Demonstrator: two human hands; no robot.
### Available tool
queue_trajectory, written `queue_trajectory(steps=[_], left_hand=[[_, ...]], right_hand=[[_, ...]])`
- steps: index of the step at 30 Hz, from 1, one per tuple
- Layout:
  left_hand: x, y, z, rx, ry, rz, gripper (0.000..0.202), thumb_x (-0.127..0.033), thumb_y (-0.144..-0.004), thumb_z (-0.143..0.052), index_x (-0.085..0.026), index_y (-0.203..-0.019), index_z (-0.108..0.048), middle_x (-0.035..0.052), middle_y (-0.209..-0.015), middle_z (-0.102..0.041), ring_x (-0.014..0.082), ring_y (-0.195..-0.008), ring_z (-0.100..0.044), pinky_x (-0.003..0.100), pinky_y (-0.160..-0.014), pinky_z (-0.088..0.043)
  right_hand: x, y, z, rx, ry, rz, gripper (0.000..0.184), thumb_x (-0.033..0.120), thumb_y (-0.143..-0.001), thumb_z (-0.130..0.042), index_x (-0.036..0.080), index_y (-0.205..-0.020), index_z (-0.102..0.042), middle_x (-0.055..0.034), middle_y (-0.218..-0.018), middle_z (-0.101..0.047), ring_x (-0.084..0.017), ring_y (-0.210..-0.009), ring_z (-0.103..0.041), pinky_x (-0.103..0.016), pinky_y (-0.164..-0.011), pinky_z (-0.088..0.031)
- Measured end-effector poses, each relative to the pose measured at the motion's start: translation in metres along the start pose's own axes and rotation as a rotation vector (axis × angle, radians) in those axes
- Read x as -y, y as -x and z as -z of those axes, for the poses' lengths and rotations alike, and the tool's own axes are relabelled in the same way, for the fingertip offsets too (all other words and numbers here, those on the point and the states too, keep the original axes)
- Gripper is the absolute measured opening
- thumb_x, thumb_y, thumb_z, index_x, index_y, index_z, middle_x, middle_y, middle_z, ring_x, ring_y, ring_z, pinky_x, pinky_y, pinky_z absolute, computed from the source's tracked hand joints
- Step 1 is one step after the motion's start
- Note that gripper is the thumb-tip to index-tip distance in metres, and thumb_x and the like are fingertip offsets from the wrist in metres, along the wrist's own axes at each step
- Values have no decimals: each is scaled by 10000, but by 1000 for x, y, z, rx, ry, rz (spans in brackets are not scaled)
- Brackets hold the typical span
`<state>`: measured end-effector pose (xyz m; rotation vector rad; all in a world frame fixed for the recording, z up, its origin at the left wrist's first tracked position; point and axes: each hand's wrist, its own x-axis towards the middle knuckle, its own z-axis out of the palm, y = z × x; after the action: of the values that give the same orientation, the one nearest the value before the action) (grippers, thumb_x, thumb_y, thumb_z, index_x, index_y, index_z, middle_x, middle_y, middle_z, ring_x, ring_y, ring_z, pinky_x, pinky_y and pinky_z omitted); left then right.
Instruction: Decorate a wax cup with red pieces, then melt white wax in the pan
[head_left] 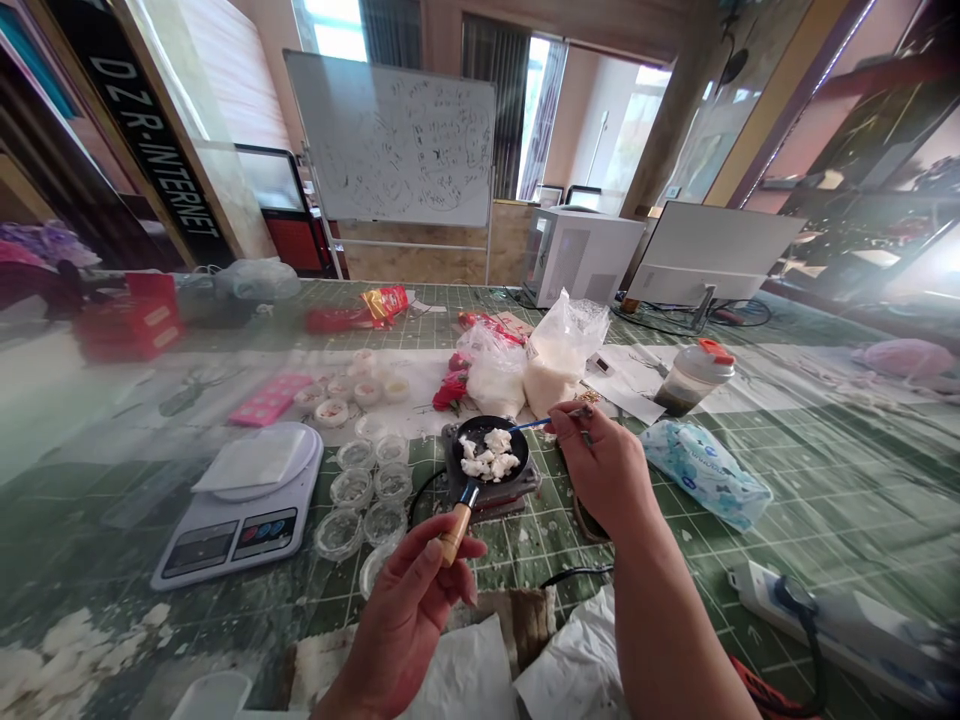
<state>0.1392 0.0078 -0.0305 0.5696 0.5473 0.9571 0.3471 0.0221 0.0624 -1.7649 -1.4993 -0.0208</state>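
A small black pan (489,447) with white chunks (491,455) in it sits on a little grey burner (495,492) in the middle of the green cutting mat. My left hand (409,620) is closed around the pan's wooden handle (455,535). My right hand (604,470) pinches a thin blue-handled tool (534,423) whose tip reaches over the pan's far rim.
A white kitchen scale (240,505) stands at the left, beside several small clear cups (364,495). Bags of white powder (555,355) stand behind the pan. A shaker bottle (691,378), a wipes pack (705,470) and a power strip (840,625) lie to the right. Paper sheets (570,670) lie at the near edge.
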Motion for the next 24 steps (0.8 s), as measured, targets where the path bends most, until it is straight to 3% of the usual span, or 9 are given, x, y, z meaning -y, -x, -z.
queue_trajectory(steps=[16,21,24], left_hand=[[-1,-1,0,-9,19,-5,206,-259,-825,-586,-193,-998,-674,99,-863,-697,118,-631,-577,253,-628,-441],[-1,-1,1,-6,12,-7,213,-265,-820,-592,-186,-1002,-672,104,-858,-698,120,-618,-579,258,-626,-440],[-1,-1,1,-8,11,-8,215,-255,-825,-586,-182,-1009,-670,109,-866,-697,121,-627,-581,259,-634,-442]], right_hand=[[8,4,-5,126,38,97,227,310,-895,-411,206,-790,-584,-9,-738,-657,-165,-704,-594,-255,-654,-391],[11,6,-6,31,-33,145,190,298,-895,-432,210,-888,-600,-10,-815,-678,-157,-763,-601,-250,-715,-403],[10,7,-10,58,-11,165,198,289,-898,-430,206,-878,-609,-19,-845,-681,-164,-787,-596,-264,-740,-400]])
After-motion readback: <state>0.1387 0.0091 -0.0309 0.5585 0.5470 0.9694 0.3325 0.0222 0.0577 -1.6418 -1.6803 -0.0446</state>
